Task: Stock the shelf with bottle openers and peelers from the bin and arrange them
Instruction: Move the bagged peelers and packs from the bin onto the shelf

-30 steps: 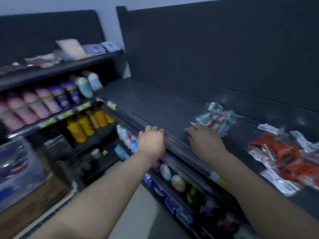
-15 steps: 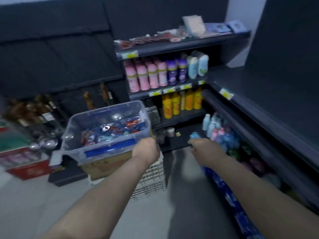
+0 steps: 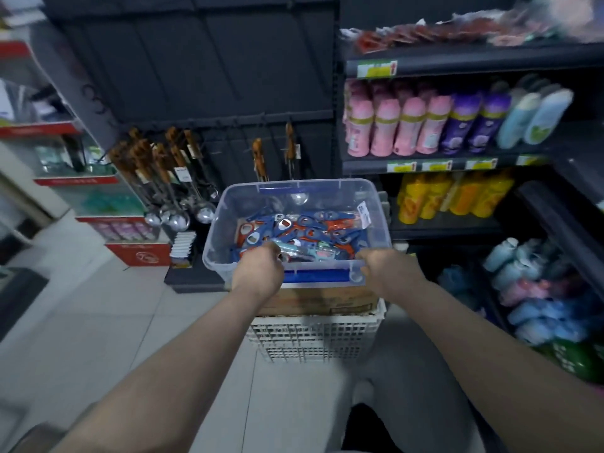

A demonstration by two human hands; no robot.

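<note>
Just one wide-angle head cam, looking forward and down at the bin (image 3: 220, 230), arm's reach away.

The bin (image 3: 377, 220) stands open at the top, so the way in is from above. Packets (image 3: 304, 230) cover its floor in a low heap, leaving the upper half as free air. The left hand (image 3: 258, 273) dips over the near wall at the left, fingers curled among the packets (whether they hold one is unclear). The right hand (image 3: 385, 269) grips the near rim at the right corner. The rim between them is free. Ladles (image 3: 173, 191) hang just beside the far-left corner, and a shelf (image 3: 362, 166) of bottles (image 3: 408, 129) stands close on the right. Left of the bin, the floor (image 3: 98, 305) lies open
</note>
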